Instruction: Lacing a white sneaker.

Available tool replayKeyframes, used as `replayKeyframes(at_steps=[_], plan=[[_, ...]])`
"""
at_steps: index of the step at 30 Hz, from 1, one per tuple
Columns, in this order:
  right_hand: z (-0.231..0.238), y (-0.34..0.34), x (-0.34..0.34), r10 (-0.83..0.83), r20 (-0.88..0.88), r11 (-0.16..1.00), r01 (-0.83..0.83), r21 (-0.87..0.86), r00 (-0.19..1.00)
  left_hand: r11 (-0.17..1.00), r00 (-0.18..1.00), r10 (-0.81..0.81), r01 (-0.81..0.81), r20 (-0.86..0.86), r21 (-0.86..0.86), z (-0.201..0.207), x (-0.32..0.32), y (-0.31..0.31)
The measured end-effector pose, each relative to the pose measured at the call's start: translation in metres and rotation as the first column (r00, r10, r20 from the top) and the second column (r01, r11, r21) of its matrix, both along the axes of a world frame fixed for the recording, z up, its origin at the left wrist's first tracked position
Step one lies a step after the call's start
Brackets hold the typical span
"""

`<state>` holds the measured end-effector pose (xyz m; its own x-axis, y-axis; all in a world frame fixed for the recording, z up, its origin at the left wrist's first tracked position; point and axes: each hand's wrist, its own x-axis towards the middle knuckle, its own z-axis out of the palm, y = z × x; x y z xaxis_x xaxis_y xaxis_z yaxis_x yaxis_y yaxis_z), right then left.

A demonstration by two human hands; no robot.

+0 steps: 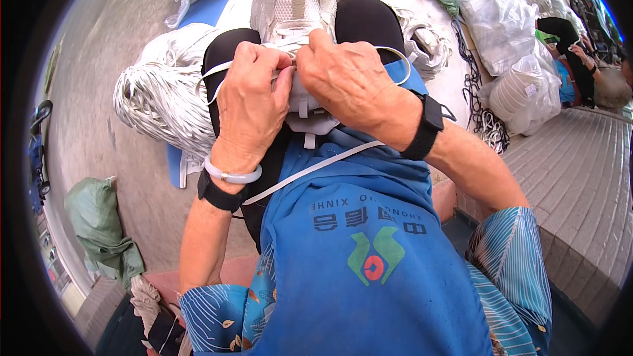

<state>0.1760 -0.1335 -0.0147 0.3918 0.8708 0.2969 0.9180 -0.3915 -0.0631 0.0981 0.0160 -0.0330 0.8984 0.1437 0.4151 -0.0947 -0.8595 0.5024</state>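
Note:
A pale beige and white sneaker (294,1) rests between my knees, its toe pointing away from me. My left hand (252,95) is closed at the lacing, thumb and fingertips pinched on a white shoelace (316,170). Beside it, my right hand (349,87) also bends its fingers tightly at the lace rows, closed on the lace. Loops of lace stick out past both hands, and one length runs across my blue apron (343,224). The tongue (304,107) shows below the hands, towards my body. My fingers hide the eyelets between them.
A thick bundle of white laces (161,89) lies left of my knees. Clear plastic bags (504,29) and dark cords (472,79) are at the right. A green sack (99,221) sits on the floor at lower left. Another person (583,59) is at far right.

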Motion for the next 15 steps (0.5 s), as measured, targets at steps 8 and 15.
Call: replayKeyframes(at_steps=[8, 15], plan=[[0.011, -0.029, 0.0, 0.052, -0.337, 0.978, 0.02, 0.209, 0.94, 0.95, 0.993, -0.094, 0.07, 0.066, 0.305, 0.007, -0.01, -0.016], [0.008, -0.043, 0.013, 0.152, -0.496, 0.945, 0.02, 0.325, 0.855, 0.96, 0.954, -0.276, 0.268, 0.117, 0.08, 0.014, -0.019, -0.023]])
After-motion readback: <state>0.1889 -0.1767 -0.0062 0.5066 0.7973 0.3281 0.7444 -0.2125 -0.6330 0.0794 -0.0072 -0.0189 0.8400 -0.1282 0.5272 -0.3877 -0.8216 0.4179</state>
